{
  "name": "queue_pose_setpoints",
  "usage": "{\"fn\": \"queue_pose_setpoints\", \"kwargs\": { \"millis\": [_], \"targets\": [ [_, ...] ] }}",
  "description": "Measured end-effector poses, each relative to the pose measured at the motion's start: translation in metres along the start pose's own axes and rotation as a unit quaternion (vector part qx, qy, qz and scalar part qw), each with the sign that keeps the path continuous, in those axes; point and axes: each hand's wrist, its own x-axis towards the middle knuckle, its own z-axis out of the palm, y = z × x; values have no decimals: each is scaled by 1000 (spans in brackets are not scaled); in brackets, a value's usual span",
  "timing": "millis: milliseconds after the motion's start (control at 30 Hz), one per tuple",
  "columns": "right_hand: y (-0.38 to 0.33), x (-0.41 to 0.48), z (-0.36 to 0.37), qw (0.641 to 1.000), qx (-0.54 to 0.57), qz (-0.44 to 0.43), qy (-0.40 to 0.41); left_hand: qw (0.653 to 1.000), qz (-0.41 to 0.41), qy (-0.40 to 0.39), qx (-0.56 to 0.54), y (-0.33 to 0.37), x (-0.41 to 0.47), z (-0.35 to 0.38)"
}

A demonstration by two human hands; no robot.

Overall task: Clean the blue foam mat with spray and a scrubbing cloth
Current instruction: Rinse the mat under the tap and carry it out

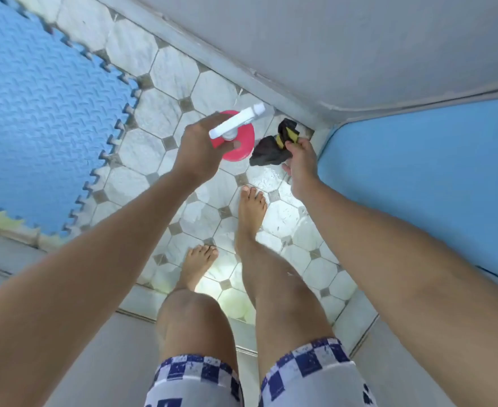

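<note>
A textured blue foam mat (36, 113) with jagged interlocking edges lies on the tiled floor at the left. My left hand (200, 148) grips a pink spray bottle (240, 142) with a white trigger head (236, 120), held over the tiles. Just to its right, my right hand (299, 163) pinches a dark scrubbing cloth (271, 151) with yellow patches; the cloth hangs crumpled above the floor near the wall corner. A second smooth blue foam panel (432, 186) leans or lies at the right.
The floor is white octagonal tile (168, 69), wet and shiny near my bare feet (250, 210). A pale wall (330, 39) with a raised base runs along the top. A grey step or ledge (13, 259) borders the lower left.
</note>
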Motion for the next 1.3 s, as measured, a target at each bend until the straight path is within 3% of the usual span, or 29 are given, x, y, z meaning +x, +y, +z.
{"fn": "queue_pose_setpoints", "kwargs": {
  "millis": [133,233,367,533,667,867,967,1033,1200,1300],
  "targets": [
    [-55,-144,-21,994,92,-10,-57,999,29,12,35,77,-86,-82],
    [-84,-242,-54,994,3,-68,-90,997,49,-16,56,145,-138,-135],
    [-123,-356,-106,981,-77,-168,-55,981,136,-95,97,238,-190,-183],
    [-148,-494,-203,967,-52,-244,54,930,280,-198,133,360,-248,-186],
    [-128,-580,-290,948,7,-268,172,895,329,-275,125,438,-296,-137],
    [-54,-670,-416,931,205,-137,270,848,337,-394,109,521,-369,-4],
    [-5,-707,-464,865,433,-108,230,810,365,-439,137,551,-413,80],
    [29,-726,-495,828,498,-109,233,787,376,-465,151,570,-447,135],
    [118,-742,-569,839,336,-18,427,741,406,-509,166,608,-523,254],
    [142,-749,-597,821,312,-29,478,714,435,-519,178,622,-561,305]
  ]
}}
